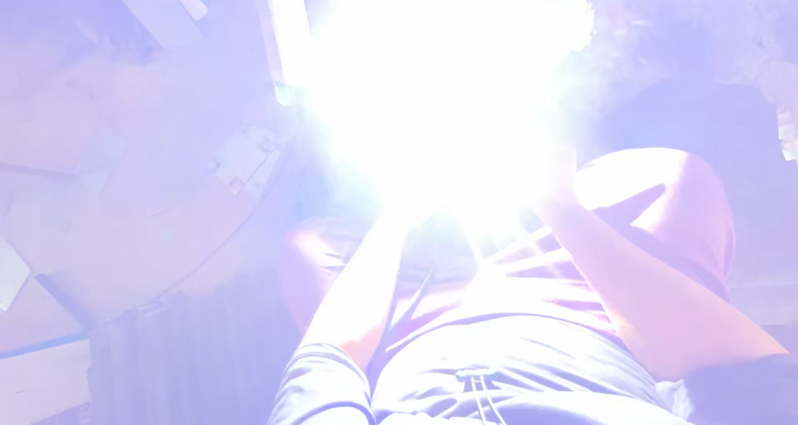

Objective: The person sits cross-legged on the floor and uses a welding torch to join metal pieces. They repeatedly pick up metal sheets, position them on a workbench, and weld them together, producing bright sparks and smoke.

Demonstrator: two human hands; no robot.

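Head view: hands lost in glare.

The place looks like a workshop or building site, though strong glare washes out most of the view. Pale wooden boards and offcuts lie scattered on a reddish-brown floor. A long light plank lies near the top, and a dark ribbed sheet sits at the lower left.
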